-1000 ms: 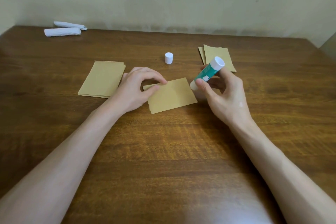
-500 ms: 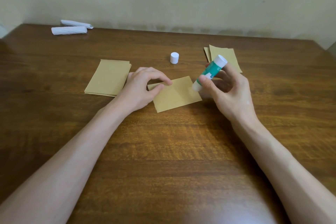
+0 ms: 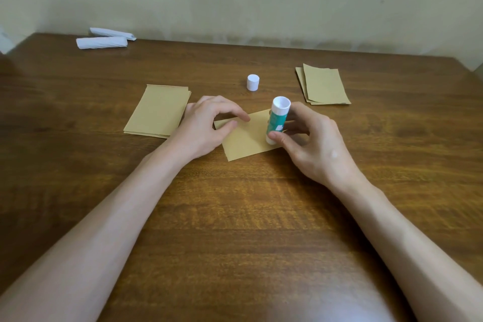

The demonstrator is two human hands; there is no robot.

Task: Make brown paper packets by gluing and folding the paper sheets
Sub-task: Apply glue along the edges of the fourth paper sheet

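Pressing down on the brown sheet (image 3: pixel 248 142) near the middle of the table (image 3: pixel 235 230), the left hand (image 3: pixel 206 129) has its fingers arched over, with forefinger and thumb bearing on the sheet's far left corner. Whether they nip the edge or only pin it flat cannot be told from this angle. The right hand (image 3: pixel 322 150) grips a glue stick (image 3: pixel 277 119) between thumb and curled fingers. The stick, white with a green label, stands nearly upright, leaning a little to the right, its lower end down on the right part of the sheet and its white top toward the camera. The sheet lies at a slant, its near edge bare between the two wrists. A white cap (image 3: pixel 253 82) stands on its own farther back, apart from both hands. Just beside the left hand, toward the table's left edge, sits a neat stack of brown sheets (image 3: pixel 159 110); toward the far right corner lies a smaller pile of brown pieces (image 3: pixel 325 85), fanned slightly (finished packets or plain sheets, it is not clear). At the far left corner, against the wall, rest two white rolls (image 3: pixel 102 42) side by side. Both forearms reach in from the near edge.
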